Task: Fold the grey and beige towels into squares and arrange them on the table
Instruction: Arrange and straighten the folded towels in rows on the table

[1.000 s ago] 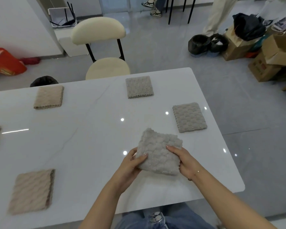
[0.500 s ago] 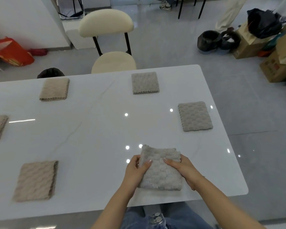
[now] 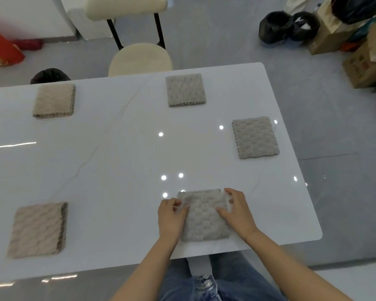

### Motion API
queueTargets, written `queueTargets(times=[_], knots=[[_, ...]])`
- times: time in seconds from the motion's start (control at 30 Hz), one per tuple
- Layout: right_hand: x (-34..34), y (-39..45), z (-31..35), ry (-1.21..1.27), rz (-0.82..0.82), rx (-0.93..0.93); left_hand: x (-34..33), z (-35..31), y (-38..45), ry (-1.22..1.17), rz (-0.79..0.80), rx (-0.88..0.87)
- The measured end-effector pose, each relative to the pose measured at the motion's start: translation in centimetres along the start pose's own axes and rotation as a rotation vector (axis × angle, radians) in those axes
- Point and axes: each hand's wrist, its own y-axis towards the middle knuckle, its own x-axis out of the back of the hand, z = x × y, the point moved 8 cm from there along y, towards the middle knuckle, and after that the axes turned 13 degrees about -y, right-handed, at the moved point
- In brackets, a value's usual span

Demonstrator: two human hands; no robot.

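A folded grey towel (image 3: 204, 216) lies flat on the white table (image 3: 122, 170) near its front edge. My left hand (image 3: 170, 216) rests on the towel's left edge, fingers curled on the cloth. My right hand (image 3: 237, 211) grips its far right corner and right side. Two more folded grey towels lie at the far middle (image 3: 185, 89) and at the right (image 3: 255, 136). Folded beige towels lie at the far left (image 3: 54, 100) and the near left (image 3: 38, 230).
A cream chair (image 3: 139, 55) stands behind the table's far edge. Cardboard boxes (image 3: 365, 61) and black bags (image 3: 289, 27) sit on the floor at the far right. A red bag (image 3: 0, 51) lies at the far left. My jeans-clad knees are under the table's front edge.
The grey towel was held tilted above the table; it has come down flat near the front edge. Both hands shifted to its sides, the right one up to the far corner.
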Motion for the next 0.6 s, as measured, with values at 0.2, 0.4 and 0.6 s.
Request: queueTargets(times=[0.2,0.4,0.6], knots=[[1.0,-1.3,1.7,-0.165,0.082,0.313,0.5,-3.4,-1.6,-0.208,0.386,-0.01],[0.6,-1.5,1.7,0.056,0.333,0.22,0.8,-4.7,-5.9,-0.425,0.671,0.142],[0.8,-1.8,1.9,0.454,0.436,0.01,1.5,-3.2,-5.5,-0.576,0.505,0.244]])
